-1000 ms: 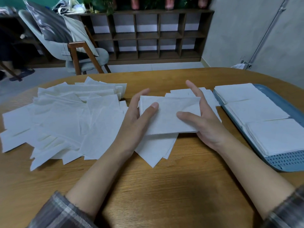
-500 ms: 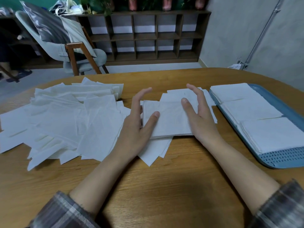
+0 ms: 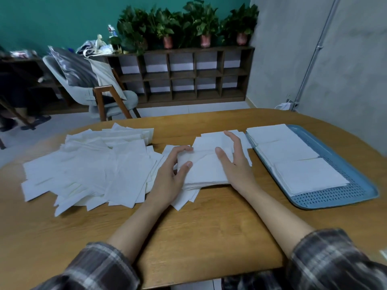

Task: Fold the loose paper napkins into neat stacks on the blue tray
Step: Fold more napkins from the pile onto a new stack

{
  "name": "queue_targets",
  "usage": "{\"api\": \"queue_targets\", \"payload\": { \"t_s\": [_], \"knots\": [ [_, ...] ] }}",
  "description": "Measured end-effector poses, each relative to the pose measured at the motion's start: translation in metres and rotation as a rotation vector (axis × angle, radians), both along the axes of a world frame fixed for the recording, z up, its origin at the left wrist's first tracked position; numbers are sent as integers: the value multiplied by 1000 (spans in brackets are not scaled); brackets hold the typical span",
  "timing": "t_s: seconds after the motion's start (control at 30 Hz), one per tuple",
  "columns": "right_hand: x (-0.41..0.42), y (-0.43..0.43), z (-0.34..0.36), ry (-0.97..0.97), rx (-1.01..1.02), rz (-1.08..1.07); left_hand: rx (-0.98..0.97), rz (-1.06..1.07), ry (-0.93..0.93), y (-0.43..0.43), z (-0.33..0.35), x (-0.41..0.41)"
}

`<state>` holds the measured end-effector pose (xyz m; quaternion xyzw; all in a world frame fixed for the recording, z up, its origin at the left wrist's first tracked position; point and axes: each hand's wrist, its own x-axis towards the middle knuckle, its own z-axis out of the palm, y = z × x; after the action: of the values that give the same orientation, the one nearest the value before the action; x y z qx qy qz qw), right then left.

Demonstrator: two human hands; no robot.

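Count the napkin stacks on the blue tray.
3: far stack, middle stack and near stack, in a row along the tray's left side. None seems hidden.

Soft, even indoor light, kinda dim in the upper left. The napkins [image 3: 94, 170] look a bit washed out. There's a soft shadow on the table [image 3: 209, 237] at bottom centre. Fisheye bows the pipe [image 3: 315, 59] at right, and the plants [image 3: 188, 24] are smeary.

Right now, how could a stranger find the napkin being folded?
On the rounded wooden table, look between the heap of loose white paper napkins and the blue plastic tray. The folded white napkin tops a small pile there; it alone is touched by the left hand and right hand.
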<state>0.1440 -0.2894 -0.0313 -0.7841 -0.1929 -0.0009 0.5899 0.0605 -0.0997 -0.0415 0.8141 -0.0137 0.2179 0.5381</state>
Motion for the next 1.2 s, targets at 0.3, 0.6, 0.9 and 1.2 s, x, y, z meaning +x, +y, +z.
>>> {"api": "queue_targets", "payload": {
  "t_s": [0.3,0.6,0.9,1.2],
  "knots": [
    [-4,-70,25,-58,-95,34,15,-16,6,-50,25,23],
    [36,-141,40,-49,-92,-53,-142,6,155,-125,42,74],
    [125,-184,46,-5,-97,-121,-18,-158,122,-157,50,141],
    [196,-188,36,76,-150,-135,-28,-56,206,-153,40,210]
  ]
}}
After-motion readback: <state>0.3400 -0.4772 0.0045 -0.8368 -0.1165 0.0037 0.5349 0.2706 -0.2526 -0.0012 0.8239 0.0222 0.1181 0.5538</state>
